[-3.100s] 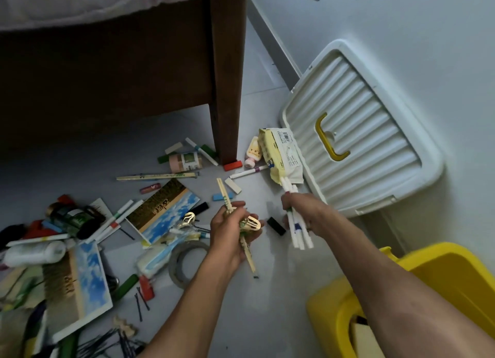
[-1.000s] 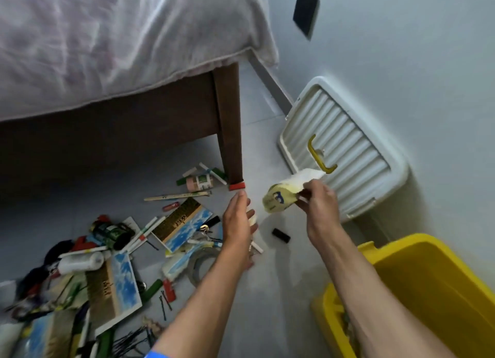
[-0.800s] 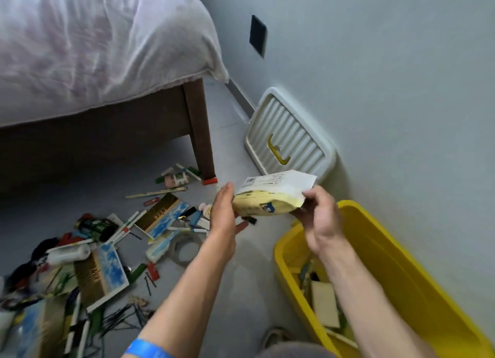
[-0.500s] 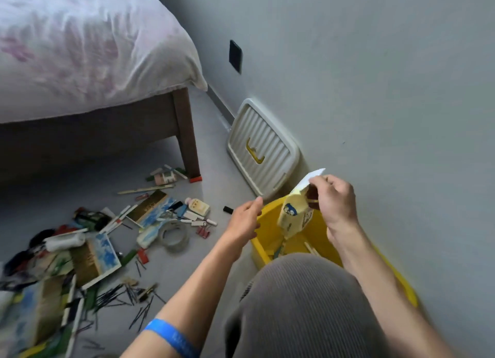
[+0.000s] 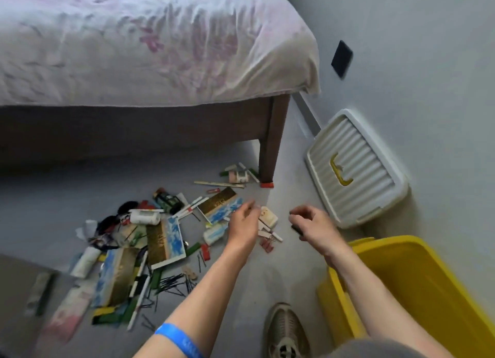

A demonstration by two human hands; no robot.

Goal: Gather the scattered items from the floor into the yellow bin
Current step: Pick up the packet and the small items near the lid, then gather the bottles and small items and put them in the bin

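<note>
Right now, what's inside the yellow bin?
Only bare yellow inner wall shows in the yellow bin. Its bottom is covered by the right forearm and a knee, so any contents can't be seen.

The yellow bin (image 5: pixel 417 285) stands open on the floor, right of the bed leg (image 5: pixel 270 148). Scattered items (image 5: pixel 150 239) — pens, booklets, tubes, hairpins — lie heaped left of that leg, below the bed.
</note>
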